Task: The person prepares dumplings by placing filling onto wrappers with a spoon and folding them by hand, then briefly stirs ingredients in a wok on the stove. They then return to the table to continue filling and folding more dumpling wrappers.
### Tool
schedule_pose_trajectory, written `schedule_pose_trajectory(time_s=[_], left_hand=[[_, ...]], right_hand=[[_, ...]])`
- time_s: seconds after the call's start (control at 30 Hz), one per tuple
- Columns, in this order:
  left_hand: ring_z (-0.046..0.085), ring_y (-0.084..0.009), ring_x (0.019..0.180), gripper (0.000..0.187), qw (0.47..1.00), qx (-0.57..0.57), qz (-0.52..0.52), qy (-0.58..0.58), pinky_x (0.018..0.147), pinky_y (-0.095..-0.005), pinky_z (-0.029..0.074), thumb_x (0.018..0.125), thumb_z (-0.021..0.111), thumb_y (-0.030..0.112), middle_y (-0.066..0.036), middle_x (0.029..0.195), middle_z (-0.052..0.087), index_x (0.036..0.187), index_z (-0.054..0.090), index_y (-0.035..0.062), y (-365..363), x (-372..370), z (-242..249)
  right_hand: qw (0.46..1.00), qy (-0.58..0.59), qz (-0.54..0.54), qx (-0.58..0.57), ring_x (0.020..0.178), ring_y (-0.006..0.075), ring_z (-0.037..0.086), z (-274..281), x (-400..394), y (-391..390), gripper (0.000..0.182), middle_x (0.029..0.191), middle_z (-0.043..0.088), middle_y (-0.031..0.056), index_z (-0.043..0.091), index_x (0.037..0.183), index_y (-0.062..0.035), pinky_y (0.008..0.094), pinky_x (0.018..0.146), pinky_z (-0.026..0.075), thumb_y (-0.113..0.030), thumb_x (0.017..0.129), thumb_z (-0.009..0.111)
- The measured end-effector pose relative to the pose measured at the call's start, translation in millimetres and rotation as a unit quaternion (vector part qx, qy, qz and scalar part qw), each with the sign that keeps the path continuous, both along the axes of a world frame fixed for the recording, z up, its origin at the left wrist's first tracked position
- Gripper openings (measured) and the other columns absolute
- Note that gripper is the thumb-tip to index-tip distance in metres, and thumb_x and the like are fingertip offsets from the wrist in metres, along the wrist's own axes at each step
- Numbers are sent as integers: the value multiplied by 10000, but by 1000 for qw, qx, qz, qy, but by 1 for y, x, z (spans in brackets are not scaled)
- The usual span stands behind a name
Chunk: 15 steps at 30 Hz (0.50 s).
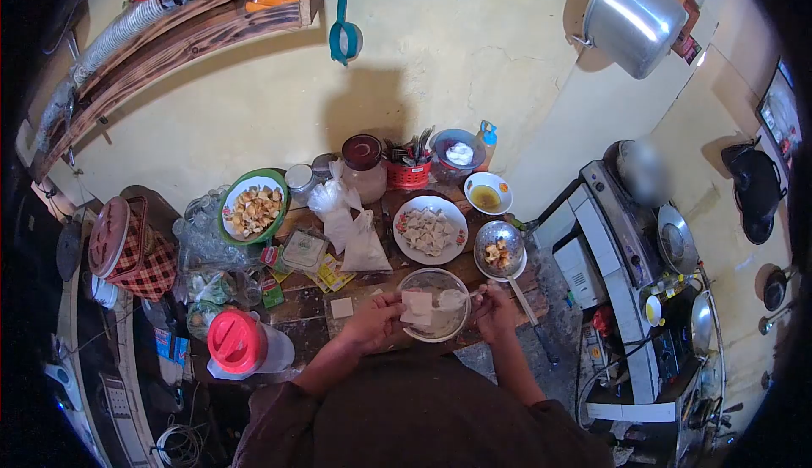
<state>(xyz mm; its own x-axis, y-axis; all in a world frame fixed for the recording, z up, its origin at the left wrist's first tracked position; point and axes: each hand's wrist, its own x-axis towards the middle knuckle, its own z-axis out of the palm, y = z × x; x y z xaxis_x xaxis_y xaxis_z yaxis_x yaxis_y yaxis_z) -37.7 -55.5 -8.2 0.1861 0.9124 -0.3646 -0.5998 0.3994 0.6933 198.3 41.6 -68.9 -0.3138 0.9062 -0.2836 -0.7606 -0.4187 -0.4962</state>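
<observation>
My left hand [372, 324] is closed on pale square wrappers [417, 306], held flat over the left side of a round bowl [435, 339]. My right hand [494, 312] pinches the handle of a spoon [452, 300], whose head is over the bowl and carries something whitish. The bowl's contents are partly hidden by the wrappers and spoon. Another pale square [342, 307] lies on the table left of my left hand. Just beyond the bowl stands a floral plate [399, 240] heaped with small pale folded pieces [429, 231].
A long-handled strainer [501, 233] holds browned pieces at the right. Beyond it is a bowl of yellowish liquid [485, 198]. Plastic bags of white powder [365, 248] and a green-rimmed dish [224, 224] are left. A red-lidded jug [237, 343] stands near my left arm.
</observation>
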Motion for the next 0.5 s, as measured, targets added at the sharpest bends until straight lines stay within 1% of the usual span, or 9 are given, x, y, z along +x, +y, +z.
schedule_pose_trajectory(time_s=[0.03,0.1,0.23,0.27,0.3,0.33,0.4,0.43,0.5], left_hand=[[577,-207,1014,317,1000,7,23,6,884,-324,492,908,410,18,-139,1134,559,1216,461,-40,0,-3,-1],[578,-207,1012,317,999,14,45,11,881,-325,493,910,412,24,-134,1133,560,1217,463,-36,2,-6,-3],[576,-205,1013,306,997,18,60,50,878,-343,493,920,409,49,-123,1132,563,1210,476,-22,3,-7,-2],[571,-204,1024,305,997,14,59,55,887,-351,485,924,410,62,-122,1139,561,1211,478,-16,3,-7,-2],[571,-204,1024,305,997,14,58,56,887,-351,485,924,410,62,-122,1139,561,1211,478,-16,4,-6,-3],[578,-203,1006,295,997,5,64,51,866,-340,499,925,402,58,-120,1128,566,1198,485,-18,5,-5,-6],[585,-203,987,287,996,-4,71,48,845,-330,512,926,393,54,-117,1116,570,1185,493,-21,5,-5,-9],[585,-202,988,286,997,-6,68,39,843,-327,512,926,398,57,-116,1114,571,1186,492,-19,5,-6,-10],[585,-201,988,286,997,-7,67,31,842,-324,513,926,403,60,-114,1111,572,1187,491,-18,5,-8,-11]], right_hand=[[1000,0,0,0,707,169,571,1,0,0,81,828,590,62,516,952,-59,273,624,483,-70,872,507],[982,-156,-81,76,717,181,587,7,-1,2,47,823,590,72,526,907,-47,290,611,492,-78,876,510],[935,-301,-106,156,728,193,601,10,-20,-6,75,811,594,93,563,876,-24,300,617,495,-96,860,546],[829,-449,-80,324,747,221,604,6,-22,-7,84,825,591,109,586,868,-21,312,631,495,-99,839,570],[672,-569,-49,471,766,248,606,0,-24,-9,94,838,589,126,609,860,-19,324,645,496,-102,817,594],[672,-569,-49,471,766,248,606,-7,-29,-13,94,838,589,126,609,860,-19,324,645,496,-102,817,594],[600,-622,54,501,786,293,593,-19,-40,-24,127,898,595,116,661,817,-51,355,702,486,-71,692,657],[600,-621,54,502,786,293,593,-21,-42,-27,127,898,595,116,661,817,-51,355,702,486,-71,692,657],[489,-626,129,593,818,319,588,-22,-45,-32,223,922,591,115,670,900,-89,365,714,485,-95,677,683]])
